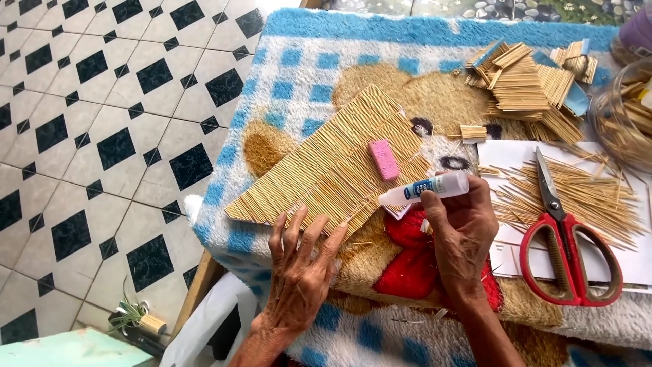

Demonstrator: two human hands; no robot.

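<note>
Red scissors [567,238] on loose sticks [584,194] beside right hand [462,228] gripping glue bottle [426,188]

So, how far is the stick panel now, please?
Most of the stick panel already looks covered with sticks laid side by side. In hand: the left hand presses its near edge, and the right hand holds a glue tube there. Loose sticks beside the scissors remain unused.
</note>
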